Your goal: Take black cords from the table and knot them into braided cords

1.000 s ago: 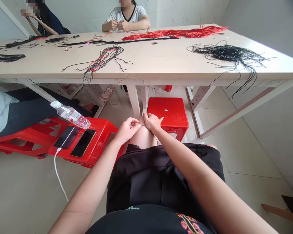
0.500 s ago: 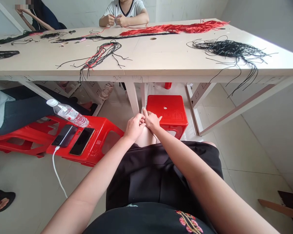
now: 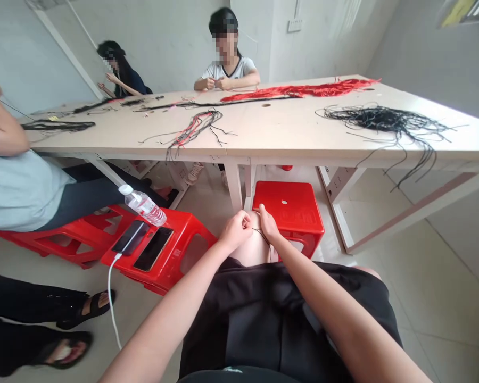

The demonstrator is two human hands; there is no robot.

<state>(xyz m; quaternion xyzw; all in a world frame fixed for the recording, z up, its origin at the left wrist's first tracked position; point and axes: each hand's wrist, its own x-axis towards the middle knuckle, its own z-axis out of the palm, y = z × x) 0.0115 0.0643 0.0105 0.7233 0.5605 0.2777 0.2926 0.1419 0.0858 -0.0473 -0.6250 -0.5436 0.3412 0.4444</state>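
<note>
Over my bare knee, my left hand is closed, thumb and fingers pinched on a thin black cord. The cord runs across the knee toward my right hand. That hand rests against the right side of the knee, its fingers close together around the cord; the fingertips are partly hidden. Just beyond my hands stands a red plastic stool.
The long table ahead bears a black cord bundle, a red cord bundle and a black-and-red bundle. A second red stool holds a bottle, a phone and a power bank. Other people sit around.
The view has tilted up and shifted left, showing more of the people and walls. My hands have moved apart, and more cord shows between them. Someone's sandalled feet show more at left.
</note>
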